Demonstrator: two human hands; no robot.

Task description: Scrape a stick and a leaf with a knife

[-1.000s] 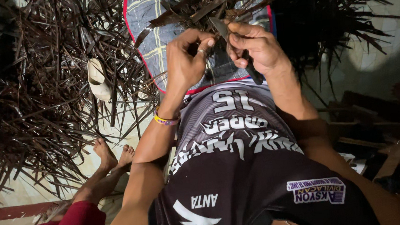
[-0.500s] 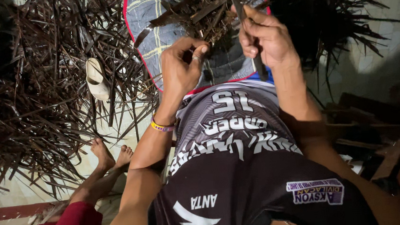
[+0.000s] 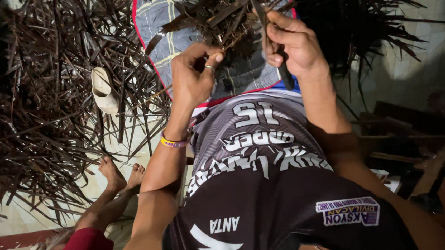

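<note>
Here my left hand (image 3: pixel 193 74) pinches a dry leaf strip (image 3: pixel 226 37) just above my lap, while my right hand (image 3: pixel 293 45) is clamped on a dark knife (image 3: pixel 283 72) beside it.

A single view is given, taken from a head-worn camera that is aimed steeply down along the wearer's chest and lap. The printed jersey (image 3: pixel 256 154) is seen very close, filling the lower frame. The hands and the dried leaf strips (image 3: pixel 35 102) on the tiled floor (image 3: pixel 428 45) are framed farther off, above.
</note>
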